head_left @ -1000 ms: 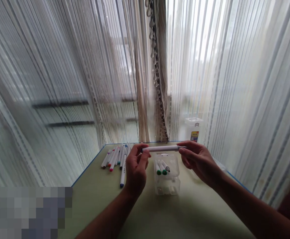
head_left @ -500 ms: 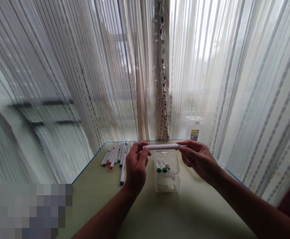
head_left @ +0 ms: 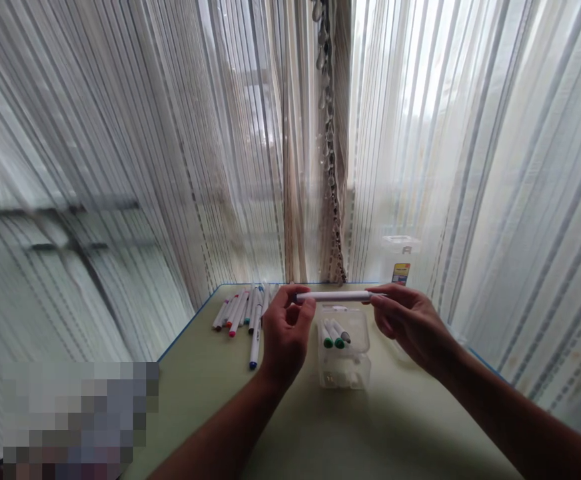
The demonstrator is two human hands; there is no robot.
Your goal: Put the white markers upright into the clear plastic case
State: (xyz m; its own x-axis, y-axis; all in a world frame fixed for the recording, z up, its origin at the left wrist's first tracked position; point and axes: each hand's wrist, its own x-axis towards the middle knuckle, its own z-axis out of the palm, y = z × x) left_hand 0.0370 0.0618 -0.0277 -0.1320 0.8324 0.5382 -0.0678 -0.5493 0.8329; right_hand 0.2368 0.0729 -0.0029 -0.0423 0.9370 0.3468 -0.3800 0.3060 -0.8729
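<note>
Both hands hold one white marker (head_left: 334, 295) level above the table, one at each end. My left hand (head_left: 284, 337) pinches its left end between thumb and fingers. At the right end, my right hand (head_left: 410, 323) has thumb and fingers closed on it. Directly below stands a clear plastic box (head_left: 344, 363) with three markers inside, two green-capped and one dark-capped. Left of my left hand lies a row of several loose markers (head_left: 240, 312) with coloured caps, and one blue-capped marker (head_left: 255, 337) lies nearer.
The pale green table (head_left: 380, 427) has a blue edge and sits in a corner of striped sheer curtains (head_left: 170, 167). A clear container with a yellow label (head_left: 400, 263) stands at the back right. A pixelated patch (head_left: 78, 420) covers the lower left.
The camera has shifted, so everything sits slightly further right in the picture. Both hands keep the same hold on the marker over the box.
</note>
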